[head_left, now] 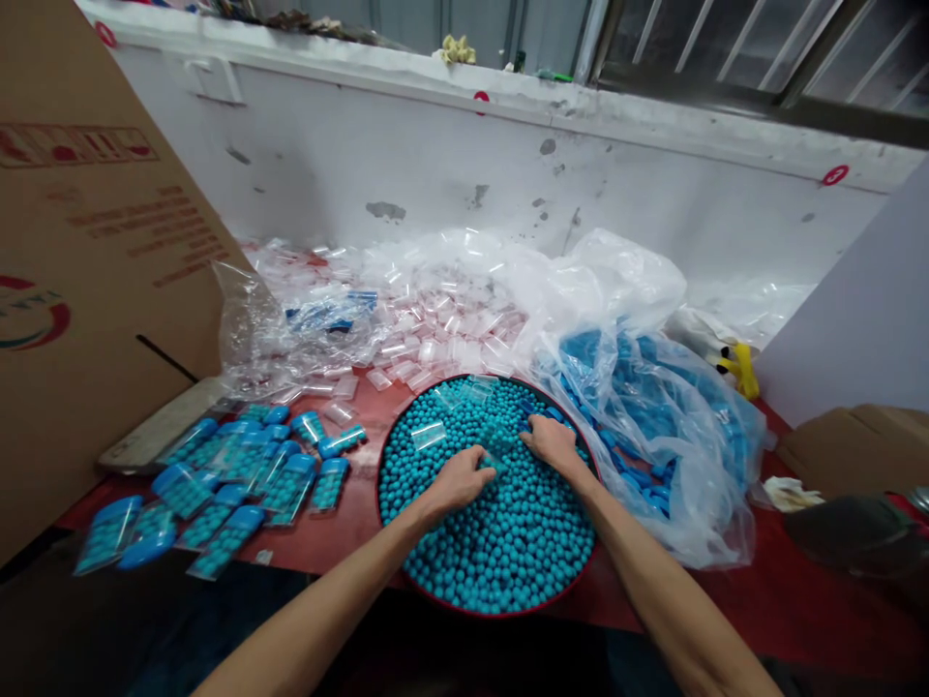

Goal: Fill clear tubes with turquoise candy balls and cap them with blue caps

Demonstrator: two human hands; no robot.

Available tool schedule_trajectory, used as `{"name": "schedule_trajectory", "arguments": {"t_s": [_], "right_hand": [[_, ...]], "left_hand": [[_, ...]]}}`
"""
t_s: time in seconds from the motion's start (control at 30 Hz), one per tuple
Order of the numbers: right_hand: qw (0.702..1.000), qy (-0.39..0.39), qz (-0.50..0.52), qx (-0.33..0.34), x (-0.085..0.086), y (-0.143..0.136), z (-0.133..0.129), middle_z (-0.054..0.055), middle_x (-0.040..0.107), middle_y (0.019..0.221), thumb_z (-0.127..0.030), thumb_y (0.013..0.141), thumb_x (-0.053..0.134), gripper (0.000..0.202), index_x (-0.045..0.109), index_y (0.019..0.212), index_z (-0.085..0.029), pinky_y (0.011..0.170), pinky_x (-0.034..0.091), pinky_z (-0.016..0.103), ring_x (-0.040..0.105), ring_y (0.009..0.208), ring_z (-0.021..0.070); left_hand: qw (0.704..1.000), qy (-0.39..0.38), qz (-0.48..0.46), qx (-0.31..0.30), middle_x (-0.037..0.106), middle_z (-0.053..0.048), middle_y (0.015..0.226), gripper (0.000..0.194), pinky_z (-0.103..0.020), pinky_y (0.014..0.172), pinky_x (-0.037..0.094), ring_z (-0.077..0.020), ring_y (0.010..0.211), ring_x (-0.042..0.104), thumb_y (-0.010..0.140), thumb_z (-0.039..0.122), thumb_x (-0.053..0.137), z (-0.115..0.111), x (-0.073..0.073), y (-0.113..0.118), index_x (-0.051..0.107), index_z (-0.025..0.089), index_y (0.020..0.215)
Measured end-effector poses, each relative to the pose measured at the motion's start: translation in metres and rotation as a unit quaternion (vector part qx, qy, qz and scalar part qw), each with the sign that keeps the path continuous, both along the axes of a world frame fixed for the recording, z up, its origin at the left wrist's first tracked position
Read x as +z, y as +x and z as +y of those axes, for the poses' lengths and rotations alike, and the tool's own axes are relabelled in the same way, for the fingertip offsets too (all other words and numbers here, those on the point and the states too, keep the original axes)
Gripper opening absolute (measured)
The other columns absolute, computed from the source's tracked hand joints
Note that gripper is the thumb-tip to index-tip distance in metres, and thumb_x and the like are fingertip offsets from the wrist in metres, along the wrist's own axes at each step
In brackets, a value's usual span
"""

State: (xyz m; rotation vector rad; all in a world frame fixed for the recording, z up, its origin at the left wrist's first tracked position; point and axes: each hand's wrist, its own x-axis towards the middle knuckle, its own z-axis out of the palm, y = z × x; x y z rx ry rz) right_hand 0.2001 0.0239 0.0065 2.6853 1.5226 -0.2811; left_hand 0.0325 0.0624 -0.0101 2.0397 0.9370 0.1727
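A round red-rimmed tub [379,484] full of small turquoise balls [500,542] stands in front of me. Over the balls, my left hand [464,479] is closed on a small clear plastic container [494,463], which seems to have balls in it. My right hand [552,442], on the tub's right side, pinches a small dark blue cap [527,410]. More blue caps [555,414] lie on the balls just beyond it. Another clear container [428,437] rests on the balls at the left, and others lie near the far rim.
Filled, blue-capped containers [239,465] lie in a group left of the tub. Many clear containers [450,319] are heaped behind it. A plastic bag [697,465] of blue caps sits right. A cardboard box [87,290] stands far left on the red table [348,523]; a white wall [435,155] rises behind.
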Motion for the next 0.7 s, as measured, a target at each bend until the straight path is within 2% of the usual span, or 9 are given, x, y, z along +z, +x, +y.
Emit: {"name": "schedule_trajectory", "arguments": {"t_s": [0.1,0.17,0.23,0.33,0.43,0.53,0.6,0.7], "right_hand": [[0.998,0.045,-0.003,0.035,-0.002,-0.004,-0.019,0.012,0.062,0.095,-0.031,0.080,0.043,0.025,0.057,0.094,-0.015,0.079,0.038,0.032,0.054,0.096,0.0225],[0.988,0.118,0.050,0.083,-0.001,-0.009,-0.034,0.011,0.061,0.098,-0.027,0.081,0.041,0.025,0.056,0.098,-0.015,0.082,0.037,0.032,0.053,0.097,0.0213],[0.958,0.193,0.161,0.138,0.002,-0.017,-0.046,0.009,0.060,0.099,-0.026,0.082,0.040,0.028,0.054,0.104,-0.016,0.082,0.039,0.031,0.054,0.094,0.0189],[0.903,0.232,0.317,0.175,0.004,-0.029,-0.056,0.003,0.062,0.086,-0.026,0.084,0.037,0.030,0.054,0.107,-0.019,0.074,0.043,0.028,0.057,0.080,0.0153],[0.865,0.211,0.433,0.142,0.003,-0.036,-0.057,-0.001,0.057,0.066,-0.029,0.084,0.036,0.029,0.056,0.103,-0.020,0.053,0.043,0.022,0.051,0.054,0.0101],[0.809,0.191,0.551,0.067,0.002,-0.038,-0.057,-0.004,0.053,0.061,-0.036,0.081,0.040,0.032,0.051,0.106,-0.019,0.037,0.036,0.017,0.044,0.041,0.0065],[0.779,0.194,0.596,0.033,0.002,-0.040,-0.058,-0.005,0.052,0.059,-0.041,0.078,0.044,0.036,0.047,0.106,-0.018,0.034,0.035,0.016,0.042,0.038,0.0057],[0.761,0.219,0.610,0.012,0.002,-0.043,-0.060,-0.005,0.051,0.058,-0.043,0.074,0.049,0.034,0.048,0.096,-0.017,0.035,0.037,0.016,0.045,0.040,0.0060]], "left_hand": [[0.999,-0.046,-0.024,0.006,0.055,0.001,0.066,0.021,-0.019,0.051,0.039,-0.0100,0.057,0.050,0.074,0.023,0.038,-0.001,0.003,-0.008,0.053,0.013,0.086],[0.993,-0.102,-0.061,0.012,0.050,0.003,0.063,0.023,-0.017,0.045,0.037,-0.0087,0.053,0.046,0.073,0.025,0.039,-0.003,0.005,-0.011,0.051,0.014,0.089],[0.981,-0.158,-0.110,0.015,0.046,0.004,0.063,0.025,-0.016,0.042,0.037,-0.0083,0.053,0.044,0.072,0.026,0.043,-0.005,0.006,-0.012,0.050,0.014,0.093],[0.965,-0.196,-0.173,0.001,0.044,0.004,0.066,0.029,-0.016,0.039,0.038,-0.0074,0.052,0.043,0.072,0.026,0.044,-0.008,0.005,-0.012,0.048,0.015,0.098],[0.954,-0.213,-0.211,-0.019,0.048,0.002,0.072,0.028,-0.016,0.036,0.036,-0.0050,0.046,0.042,0.075,0.027,0.043,-0.013,0.005,-0.013,0.046,0.015,0.100],[0.948,-0.222,-0.229,-0.017,0.051,0.001,0.077,0.033,-0.015,0.036,0.036,-0.0042,0.044,0.043,0.076,0.028,0.043,-0.021,0.006,-0.016,0.040,0.017,0.107],[0.944,-0.228,-0.238,-0.005,0.052,0.001,0.078,0.039,-0.015,0.036,0.035,-0.0045,0.043,0.045,0.076,0.027,0.044,-0.025,0.009,-0.017,0.035,0.018,0.113],[0.941,-0.235,-0.241,0.016,0.052,0.000,0.079,0.046,-0.016,0.035,0.034,-0.0046,0.042,0.045,0.076,0.026,0.044,-0.029,0.012,-0.017,0.030,0.019,0.119]]}}
